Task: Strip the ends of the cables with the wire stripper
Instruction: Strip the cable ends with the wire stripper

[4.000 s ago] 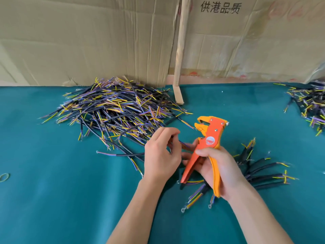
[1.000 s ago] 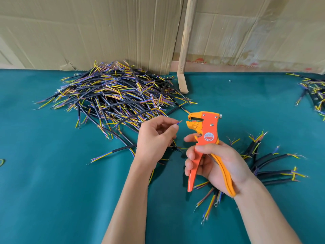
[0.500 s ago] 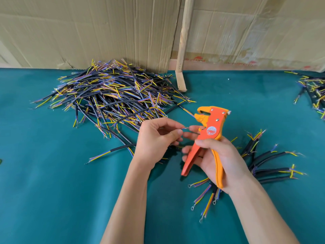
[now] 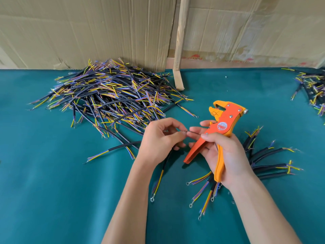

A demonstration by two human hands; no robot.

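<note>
The right hand (image 4: 223, 155) grips the orange wire stripper (image 4: 220, 131), its fingers curled round the handles, nose pointing to 11 o'clock. The left hand (image 4: 158, 140) pinches a thin wire (image 4: 194, 132) with its fingers together; the black cable (image 4: 162, 166) hangs to 6 o'clock. A big pile of cables (image 4: 112, 95) lies on the green worktop (image 4: 52, 191) at 10 o'clock, a small bunch (image 4: 267, 159) at 3 o'clock.

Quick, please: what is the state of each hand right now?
Left hand: pinches a thin wire of a cable.
Right hand: grips the orange wire stripper.
</note>
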